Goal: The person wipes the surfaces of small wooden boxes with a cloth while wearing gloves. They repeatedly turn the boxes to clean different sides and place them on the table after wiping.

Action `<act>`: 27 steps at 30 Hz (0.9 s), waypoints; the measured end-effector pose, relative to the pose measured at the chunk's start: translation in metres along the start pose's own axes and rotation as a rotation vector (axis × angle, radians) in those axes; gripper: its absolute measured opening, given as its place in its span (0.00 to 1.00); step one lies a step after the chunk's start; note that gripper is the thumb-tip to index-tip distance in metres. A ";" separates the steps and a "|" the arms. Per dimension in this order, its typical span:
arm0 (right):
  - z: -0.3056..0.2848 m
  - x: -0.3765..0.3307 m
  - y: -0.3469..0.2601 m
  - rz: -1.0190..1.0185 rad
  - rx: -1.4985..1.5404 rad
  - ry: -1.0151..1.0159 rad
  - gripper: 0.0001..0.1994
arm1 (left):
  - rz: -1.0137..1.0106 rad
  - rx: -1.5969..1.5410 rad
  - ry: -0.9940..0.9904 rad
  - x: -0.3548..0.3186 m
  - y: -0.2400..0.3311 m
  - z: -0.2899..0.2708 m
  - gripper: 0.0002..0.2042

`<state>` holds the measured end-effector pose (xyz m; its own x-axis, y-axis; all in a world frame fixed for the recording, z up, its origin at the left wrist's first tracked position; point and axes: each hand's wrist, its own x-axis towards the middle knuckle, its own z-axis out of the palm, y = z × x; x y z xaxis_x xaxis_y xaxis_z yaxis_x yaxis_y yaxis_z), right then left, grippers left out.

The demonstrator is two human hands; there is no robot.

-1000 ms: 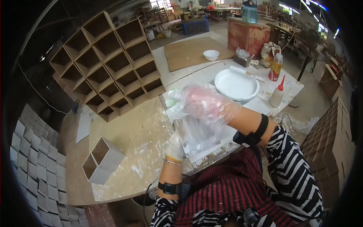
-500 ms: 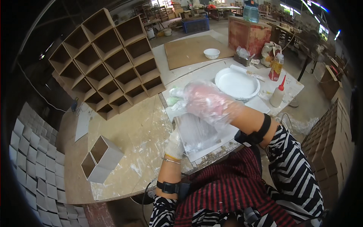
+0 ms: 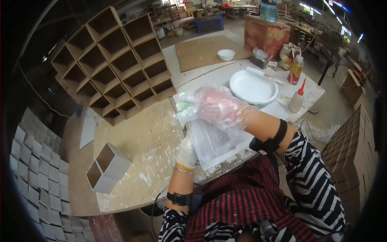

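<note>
Two gloved hands — left hand flat on white board, right hand gripping green sponge at its far end.

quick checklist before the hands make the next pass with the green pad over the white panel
1. Left hand steadies the near-left edge of the white panel: ok, it rests on that edge.
2. Right hand has the green pad: ok, the gloved hand covers it at the panel's far end.
3. Panel lies flat on the worktable: cannot tell, the right hand hides part of it.
4. White basin is apart from the panel: ok, a gap shows.
5. Squeeze bottle upright, beside the basin: ok.
6. Two-cell box clear of the left forearm: ok, well to the left.
</note>
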<state>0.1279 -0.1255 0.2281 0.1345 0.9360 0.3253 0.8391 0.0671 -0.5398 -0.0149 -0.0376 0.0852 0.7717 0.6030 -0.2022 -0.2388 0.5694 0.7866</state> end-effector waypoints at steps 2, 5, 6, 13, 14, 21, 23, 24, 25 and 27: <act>-0.009 -0.006 -0.001 0.052 -0.085 0.030 0.21 | -0.025 -0.060 0.001 0.002 0.001 0.000 0.21; -0.004 -0.018 0.016 -0.082 -0.215 -0.055 0.20 | 0.014 -0.069 -0.207 0.020 0.006 -0.022 0.23; -0.001 -0.020 0.009 -0.085 -0.253 -0.130 0.19 | 0.135 -0.044 -0.459 0.032 0.005 -0.035 0.24; 0.004 -0.028 0.040 -0.196 -0.321 0.032 0.17 | -0.085 -0.538 -0.704 0.028 -0.011 -0.048 0.25; 0.007 -0.032 0.049 -0.424 -0.548 0.115 0.18 | -0.096 -0.558 -0.699 0.029 -0.012 -0.053 0.25; 0.005 -0.077 0.005 -0.257 -0.260 -0.300 0.19 | -0.050 -0.542 -0.589 0.023 -0.017 -0.046 0.25; 0.013 -0.083 0.008 -0.356 -0.415 -0.250 0.19 | -0.039 -0.481 -0.638 0.024 -0.004 -0.031 0.24; 0.013 -0.083 0.012 -0.351 -0.391 -0.189 0.18 | -0.092 -0.460 -0.736 0.027 -0.001 -0.027 0.24; 0.015 -0.081 0.017 -0.364 -0.356 -0.129 0.17 | -0.112 -0.459 -0.767 0.028 -0.003 -0.030 0.24; 0.006 -0.058 0.031 -0.314 -0.301 -0.032 0.15 | -0.122 -0.493 -0.776 0.032 -0.017 -0.047 0.23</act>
<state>0.1433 -0.1754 0.1876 -0.1638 0.8969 0.4107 0.9536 0.2505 -0.1668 -0.0143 -0.0021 0.0378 0.9437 0.0816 0.3205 -0.2166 0.8848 0.4125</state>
